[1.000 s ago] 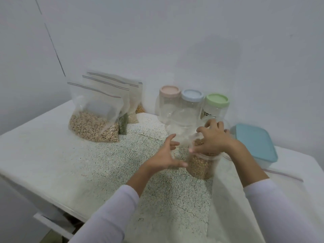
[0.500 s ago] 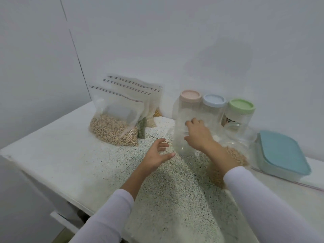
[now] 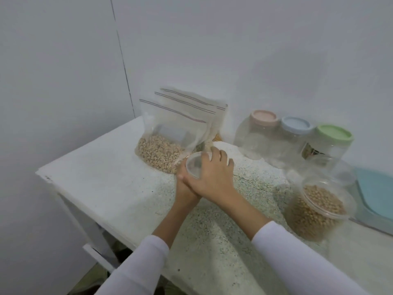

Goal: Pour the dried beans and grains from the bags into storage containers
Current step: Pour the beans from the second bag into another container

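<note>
Head view, left to right: a front bag [image 3: 163,143] of pale beans stands upright at the far left of the table [image 3: 102,173], its zip strip on top, with more bags [image 3: 204,116] stacked close behind it. Just beside its lower right corner, both hands meet around an empty clear container [image 3: 194,167], mouth up and tilted a little toward the camera. The left hand [image 3: 185,186] sits low against the container's near side, mostly hidden under the other, so its grip cannot be told. The right hand [image 3: 212,175] lies over it, fingers curled round the container's right wall and rim. Farther right stand three lidded jars [image 3: 295,141], then an open container of beans [image 3: 319,207] and a blue lid [image 3: 376,194] at the table's edge.

The bag lies directly left of and behind the hands, touching or nearly touching the container; the left hand is the nearer one for lifting it.

Half a second earlier the hands were apart, the left hovering with spread fingers and the right reaching toward the jars; now they have come together on the empty container beside the bag.
</note>
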Tool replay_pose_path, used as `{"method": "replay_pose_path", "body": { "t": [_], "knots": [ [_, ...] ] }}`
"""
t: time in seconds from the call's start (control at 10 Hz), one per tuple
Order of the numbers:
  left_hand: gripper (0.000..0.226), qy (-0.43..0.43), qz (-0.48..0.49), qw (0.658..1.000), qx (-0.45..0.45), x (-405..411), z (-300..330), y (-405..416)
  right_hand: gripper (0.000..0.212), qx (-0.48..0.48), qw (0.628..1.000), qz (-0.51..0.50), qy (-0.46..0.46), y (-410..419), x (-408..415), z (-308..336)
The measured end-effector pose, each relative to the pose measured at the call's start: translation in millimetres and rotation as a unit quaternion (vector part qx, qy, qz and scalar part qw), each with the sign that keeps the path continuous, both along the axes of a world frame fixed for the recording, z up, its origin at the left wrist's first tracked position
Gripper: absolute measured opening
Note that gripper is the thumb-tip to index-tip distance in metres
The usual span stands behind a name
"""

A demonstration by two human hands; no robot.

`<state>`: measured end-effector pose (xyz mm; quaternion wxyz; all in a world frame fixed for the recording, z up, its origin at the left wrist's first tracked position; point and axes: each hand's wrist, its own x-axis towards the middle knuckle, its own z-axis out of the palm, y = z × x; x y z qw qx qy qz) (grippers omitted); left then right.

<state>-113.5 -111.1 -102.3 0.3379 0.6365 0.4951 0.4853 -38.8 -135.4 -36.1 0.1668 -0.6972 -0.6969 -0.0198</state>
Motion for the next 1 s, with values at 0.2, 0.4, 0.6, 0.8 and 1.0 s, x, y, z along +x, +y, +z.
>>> {"method": "replay_pose_path", "body": {
  "t": [0.2,0.4,0.6,0.8,1.0],
  "knots": [
    [0.068,0.000,-0.043,0.999,-0.030,-28,-9,3,0.082,0.002,0.997,-0.066,0.033,11,-25,-12],
    [0.088,0.036,-0.079,0.995,-0.044,-53,-8,15,0.092,-0.049,0.995,0.039,0.077,24,-11,0],
    [0.104,-0.035,-0.178,0.979,-0.095,-67,-12,25,0.087,-0.122,0.964,0.213,0.098,25,-6,18],
    [0.102,-0.027,-0.225,0.971,-0.075,-65,-11,25,0.046,-0.106,0.942,0.170,0.271,27,-13,36],
    [0.121,-0.051,-0.227,0.965,-0.117,-66,-8,18,0.105,-0.314,0.947,-0.004,-0.074,38,-24,23]
  ]
}}
